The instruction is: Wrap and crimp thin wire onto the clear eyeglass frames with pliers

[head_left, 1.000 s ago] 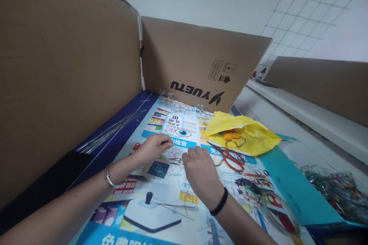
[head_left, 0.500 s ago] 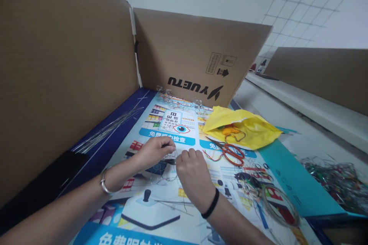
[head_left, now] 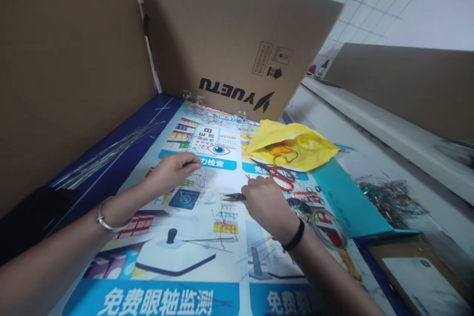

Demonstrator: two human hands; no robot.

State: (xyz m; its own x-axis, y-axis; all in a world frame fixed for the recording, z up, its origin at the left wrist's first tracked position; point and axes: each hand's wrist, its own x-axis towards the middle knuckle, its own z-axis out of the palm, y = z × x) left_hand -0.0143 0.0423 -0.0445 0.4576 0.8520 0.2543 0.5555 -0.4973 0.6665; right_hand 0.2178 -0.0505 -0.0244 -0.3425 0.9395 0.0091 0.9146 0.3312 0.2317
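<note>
My left hand (head_left: pixel 178 170) is pinched closed over the printed sheet (head_left: pixel 225 269), a bent thin wire (head_left: pixel 202 178) showing just under its fingertips. My right hand (head_left: pixel 264 202) is wrapped round a pair of pliers (head_left: pixel 234 197); the slim dark jaws point left toward the other hand and the handles are hidden in the fist. A gap separates the two hands. Right behind the right hand lie scissors (head_left: pixel 285 182) with orange-red handles, their blades pointing left. Loose thin wires (head_left: pixel 222 229) lie on the sheet in front of the pliers.
A yellow bag (head_left: pixel 314 150) with orange thread lies behind the scissors. Straight wires (head_left: pixel 111 155) rest at the left. A wire coil (head_left: pixel 329 229) sits by my right wrist. Tangled wire (head_left: pixel 388 197) is piled at the right. Cardboard panels (head_left: pixel 229 34) stand at the back and left.
My hands have moved apart, the left leftward with the wire, the right rightward with the pliers, whose jaws now show more. The view has tilted down and turned right.
</note>
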